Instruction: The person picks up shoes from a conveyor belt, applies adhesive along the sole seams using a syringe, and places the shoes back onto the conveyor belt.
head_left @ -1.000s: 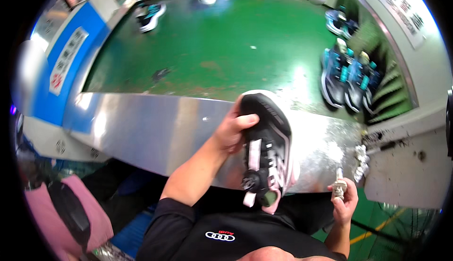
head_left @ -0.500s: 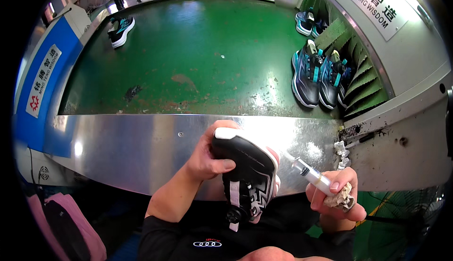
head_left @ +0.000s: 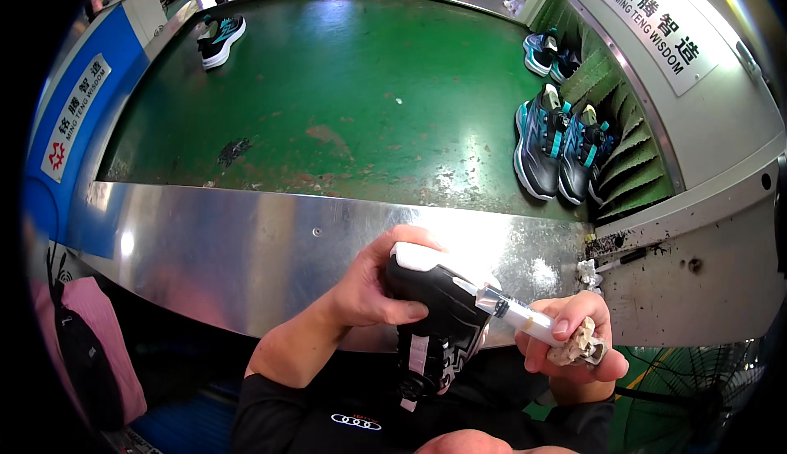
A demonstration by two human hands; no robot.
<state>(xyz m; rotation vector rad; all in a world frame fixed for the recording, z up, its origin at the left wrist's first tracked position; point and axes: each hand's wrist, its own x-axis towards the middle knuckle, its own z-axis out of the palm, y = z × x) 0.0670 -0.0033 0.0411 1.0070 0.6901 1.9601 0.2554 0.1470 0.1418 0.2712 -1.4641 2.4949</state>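
My left hand (head_left: 370, 288) is closed round the toe end of a black sneaker (head_left: 438, 310) with a white sole, thumb on the upper. The shoe is held toe-up over the near edge of the steel ledge, its dial and pale strap low, near my shirt. A clear syringe (head_left: 518, 314) is gripped in my right hand (head_left: 566, 314), its nozzle at the seam between upper and sole. Whether the tip touches is too fine to see. The same hand also holds a crumpled, stained off-white wad (head_left: 580, 346) against the palm.
Beyond the steel ledge (head_left: 221, 220) lies a green conveyor belt (head_left: 328, 85). Several black-and-teal sneakers (head_left: 539, 146) stand at right by a green strip curtain (head_left: 631, 155). One sneaker (head_left: 221, 41) sits far left. A black pen (head_left: 623, 260) and white scraps (head_left: 588, 275) lie right.
The syringe has moved left, and its nozzle has come up to the shoe's sole edge. The shoe has shifted slightly right and down in the picture. The view has also tilted a little.
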